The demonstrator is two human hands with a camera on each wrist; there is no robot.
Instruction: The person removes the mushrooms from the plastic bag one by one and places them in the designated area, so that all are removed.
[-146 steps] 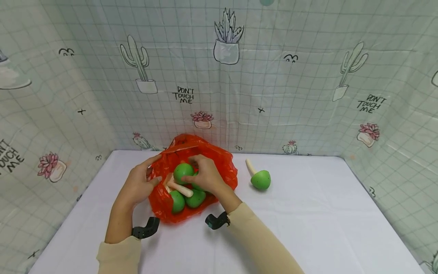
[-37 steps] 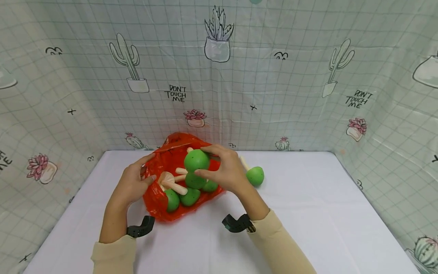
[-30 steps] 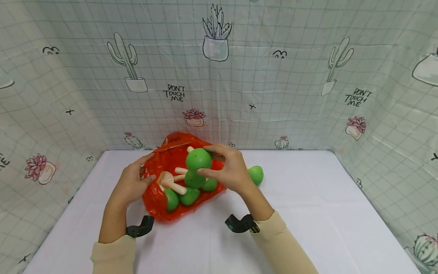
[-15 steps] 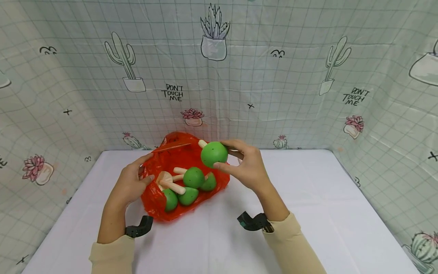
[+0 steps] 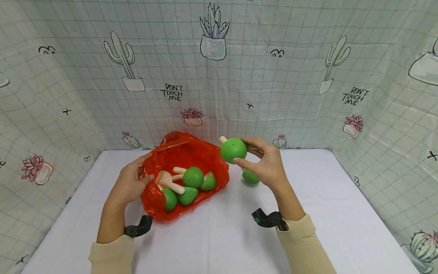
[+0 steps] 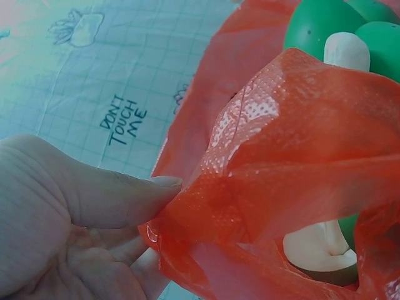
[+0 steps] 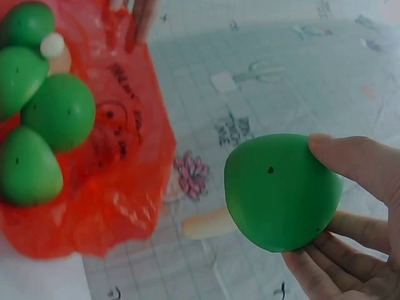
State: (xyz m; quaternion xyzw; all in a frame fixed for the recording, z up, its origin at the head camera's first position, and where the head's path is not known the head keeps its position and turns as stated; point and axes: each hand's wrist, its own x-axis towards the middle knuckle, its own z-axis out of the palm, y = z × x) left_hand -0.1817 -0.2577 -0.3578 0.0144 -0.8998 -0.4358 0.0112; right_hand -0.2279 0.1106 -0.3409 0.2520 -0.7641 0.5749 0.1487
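Observation:
My right hand pinches a green-capped toy mushroom between thumb and fingers, above the table to the right of the red plastic bag. In the right wrist view its smooth cap has small dark dots, and a cream stem points away to the left. With thumb and fingers, my left hand grips the left edge of the bag, as the left wrist view shows at the bag's rim. Inside the bag's mouth lie several more mushrooms, some with stems showing.
Another green mushroom lies on the white table below my right hand, its stem hidden behind that hand. A cloth backdrop with cactus drawings stands along the table's back and sides.
My right hand has lifted one mushroom out of the bag and carried it right, over the table. My left hand has stayed at the bag's left edge.

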